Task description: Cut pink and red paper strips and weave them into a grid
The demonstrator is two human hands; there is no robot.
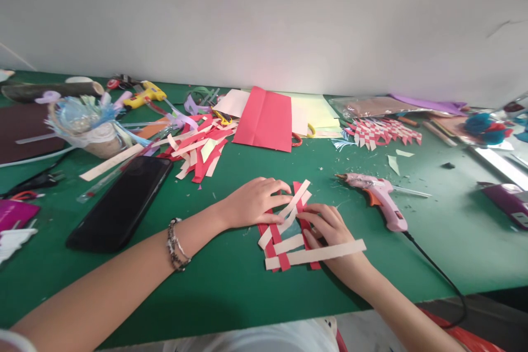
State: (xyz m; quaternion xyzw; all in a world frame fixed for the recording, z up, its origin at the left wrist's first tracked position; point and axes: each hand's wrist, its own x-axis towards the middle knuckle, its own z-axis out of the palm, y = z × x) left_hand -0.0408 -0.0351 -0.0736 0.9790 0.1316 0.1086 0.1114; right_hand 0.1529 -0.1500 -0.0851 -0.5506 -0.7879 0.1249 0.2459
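Note:
Red and cream paper strips lie loosely interwoven on the green table in front of me. My left hand rests at the upper left of this weave, fingers apart, with its thumb and fingertips touching the strips. On the right side, my right hand has curled fingers around a red paper strip. One long cream strip runs across the lower edge and over the back of my right hand. The tips of my right fingers are partly hidden by the strips.
A pink glue gun lies to the right, its cord running off the front edge. A black phone is at left. Behind are a strip pile, red paper, a finished woven piece and a yellow glue gun.

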